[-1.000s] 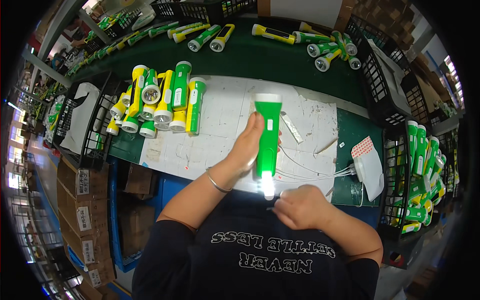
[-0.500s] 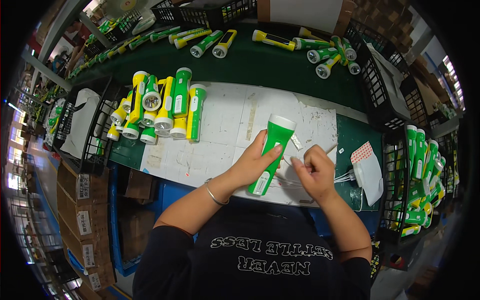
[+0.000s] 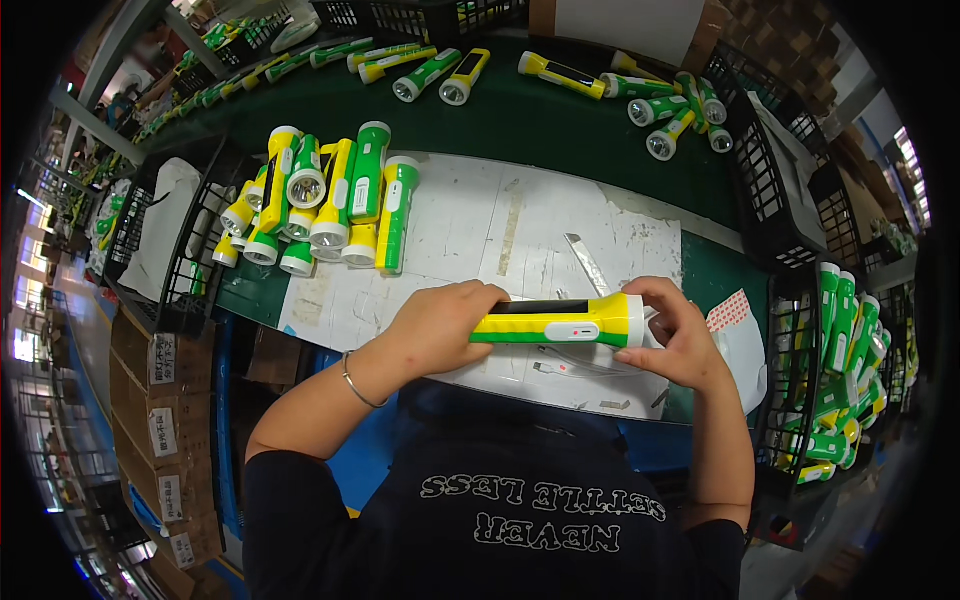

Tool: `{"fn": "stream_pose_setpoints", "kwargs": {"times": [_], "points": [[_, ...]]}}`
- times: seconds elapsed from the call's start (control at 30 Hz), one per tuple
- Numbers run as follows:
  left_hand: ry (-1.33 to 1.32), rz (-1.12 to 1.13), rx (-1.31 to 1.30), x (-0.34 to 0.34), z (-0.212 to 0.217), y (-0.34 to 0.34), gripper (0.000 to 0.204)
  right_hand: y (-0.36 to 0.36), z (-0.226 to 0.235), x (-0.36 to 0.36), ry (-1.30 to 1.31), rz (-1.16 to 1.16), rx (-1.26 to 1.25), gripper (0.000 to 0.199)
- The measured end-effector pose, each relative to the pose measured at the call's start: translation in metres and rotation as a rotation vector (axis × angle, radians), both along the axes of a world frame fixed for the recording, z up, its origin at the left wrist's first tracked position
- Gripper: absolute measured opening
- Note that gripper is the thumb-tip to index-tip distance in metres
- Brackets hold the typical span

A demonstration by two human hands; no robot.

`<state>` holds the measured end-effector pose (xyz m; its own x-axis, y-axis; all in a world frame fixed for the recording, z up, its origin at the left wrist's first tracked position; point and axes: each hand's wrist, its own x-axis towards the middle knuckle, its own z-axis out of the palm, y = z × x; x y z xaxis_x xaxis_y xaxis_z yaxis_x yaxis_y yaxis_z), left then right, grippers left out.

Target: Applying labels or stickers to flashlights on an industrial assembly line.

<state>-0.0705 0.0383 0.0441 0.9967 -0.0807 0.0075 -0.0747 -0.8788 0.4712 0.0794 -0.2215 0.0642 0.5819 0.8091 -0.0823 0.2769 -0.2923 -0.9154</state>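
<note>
Flashlight point(image 3: 560, 325) right of the pile point(image 3: 337, 205) is looking stiff, light, best gripped mid-barrel; left hand point(image 3: 440, 325) is wrapping its rear, right hand point(image 3: 685, 338) apparently clasping its rim point(image 3: 636, 318)

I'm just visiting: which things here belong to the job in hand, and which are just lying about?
Seems part of the job:
- yellow-and-green flashlight, held by the left hand and right hand
- probably the piled flashlights at left
- perhaps the white cable near the held one

Seems just lying about:
- silver strip on the table
- cardboard boxes, lower left
</note>
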Motion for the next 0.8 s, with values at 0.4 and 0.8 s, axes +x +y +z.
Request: {"fn": "stream_pose_setpoints", "kwargs": {"times": [0.4, 0.8], "points": [[0.113, 0.087, -0.591, 0.019, -0.04, -0.023, 0.063, 0.05, -0.081, -0.014, -0.555, -0.212, -0.247, 0.039], [-0.001, 0.2, -0.627, 0.032, -0.042, -0.044, 0.066, 0.037, -0.056, -0.006, 0.339, -0.156, 0.116, 0.014]]}}
